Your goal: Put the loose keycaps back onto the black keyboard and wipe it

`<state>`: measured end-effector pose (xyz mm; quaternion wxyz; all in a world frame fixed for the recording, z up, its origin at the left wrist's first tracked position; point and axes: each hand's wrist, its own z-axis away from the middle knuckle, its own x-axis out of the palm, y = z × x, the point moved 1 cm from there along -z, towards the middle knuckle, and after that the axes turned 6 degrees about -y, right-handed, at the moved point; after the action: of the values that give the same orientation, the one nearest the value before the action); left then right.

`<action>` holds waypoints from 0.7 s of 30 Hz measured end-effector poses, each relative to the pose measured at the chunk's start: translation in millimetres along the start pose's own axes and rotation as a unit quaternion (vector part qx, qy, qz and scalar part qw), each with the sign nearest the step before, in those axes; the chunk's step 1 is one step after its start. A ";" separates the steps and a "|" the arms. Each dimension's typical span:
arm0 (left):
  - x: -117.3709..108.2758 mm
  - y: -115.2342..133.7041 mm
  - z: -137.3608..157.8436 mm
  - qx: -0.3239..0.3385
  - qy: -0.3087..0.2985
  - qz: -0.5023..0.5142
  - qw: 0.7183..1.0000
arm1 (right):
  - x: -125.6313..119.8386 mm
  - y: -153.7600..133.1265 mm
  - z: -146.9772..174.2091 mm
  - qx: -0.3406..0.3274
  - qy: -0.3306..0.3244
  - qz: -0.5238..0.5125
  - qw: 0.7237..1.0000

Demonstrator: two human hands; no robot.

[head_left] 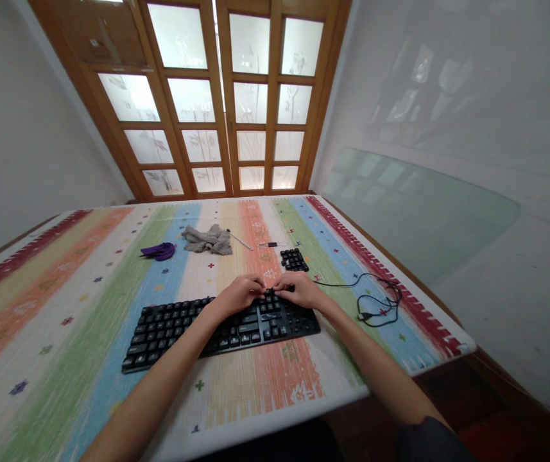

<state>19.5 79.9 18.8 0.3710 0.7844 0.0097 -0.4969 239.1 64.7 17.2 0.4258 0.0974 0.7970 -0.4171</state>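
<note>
A black keyboard (pixel 173 330) lies at a slant across the striped tablecloth. Caps are off at its right end, where small dark key stems show. My left hand (pixel 240 295) rests over its upper edge, right of the middle, with thumb and fingers drawn together at the keys. Close beside it, my right hand (pixel 301 290) is pinched at the same edge; a small dark bit shows by its fingertips, too small to name. Just beyond the right hand sits a block of loose black keycaps (pixel 294 259).
A grey cloth (pixel 207 239), a purple strap-like bundle (pixel 158 251), a thin rod (pixel 240 240) and a small black-handled tool (pixel 271 244) lie farther back. The keyboard's black cable (pixel 375 311) is looped at right. The table's front edge (pixel 332 405) is near me.
</note>
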 end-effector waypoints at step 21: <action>-0.8 6.4 5.6 -0.012 -0.053 -0.093 0.994 | 3.3 -0.9 2.4 -0.058 -0.007 0.056 0.997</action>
<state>17.2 72.2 21.8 0.3323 0.7481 0.0684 -0.5703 238.1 61.6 14.5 0.4591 0.1141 0.8102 -0.3461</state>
